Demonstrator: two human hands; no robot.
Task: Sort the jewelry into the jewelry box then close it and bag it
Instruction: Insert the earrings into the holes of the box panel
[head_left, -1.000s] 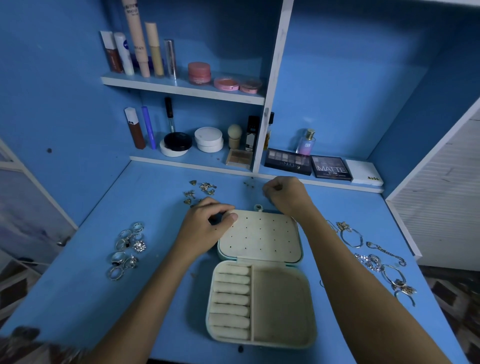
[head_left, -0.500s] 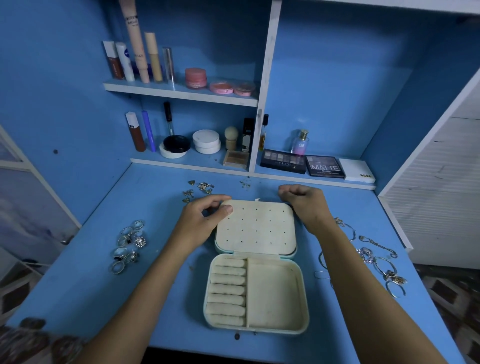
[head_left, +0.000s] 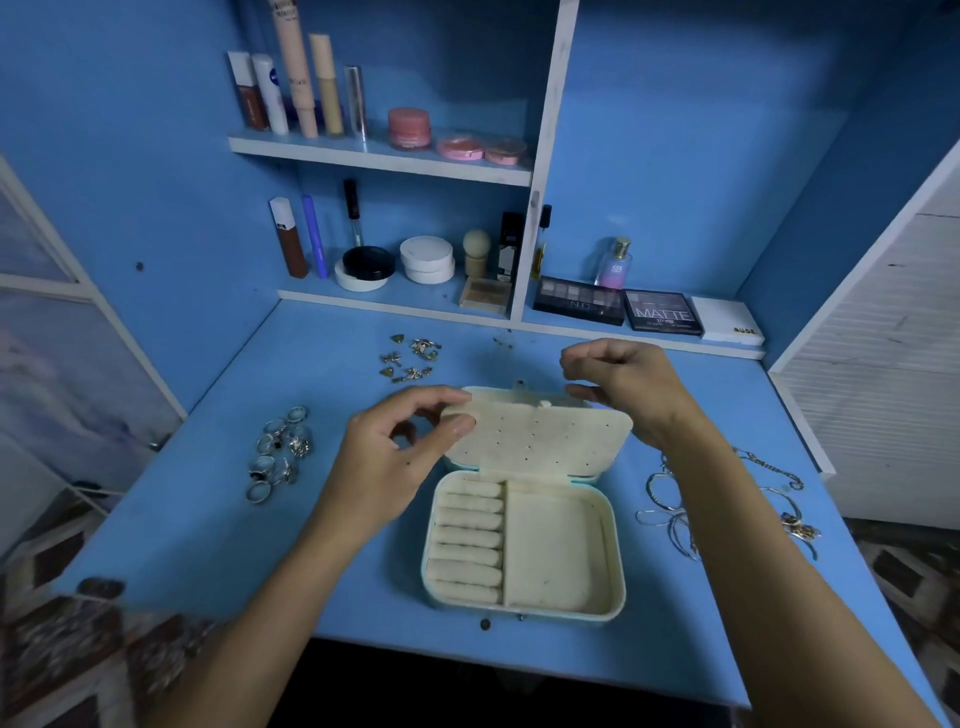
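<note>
The jewelry box (head_left: 524, 545) lay open on the blue counter (head_left: 311, 545), lid (head_left: 535, 434) raised. My left hand (head_left: 395, 462) pinched the lid's left corner in its grip. My right hand (head_left: 623, 384) hovered curled beside the right corner; contact unclear. Rings (head_left: 278, 452) lay left, earrings (head_left: 410, 356) behind, chains (head_left: 727, 504) right.

Open jewelry box (head_left: 524, 551) in the middle of the desk (head_left: 218, 519), rings (head_left: 278, 454) to its left, earrings (head_left: 410, 356) behind it, bracelets and chains (head_left: 675, 512) to its right, cosmetics on shelves (head_left: 384, 156) behind.
</note>
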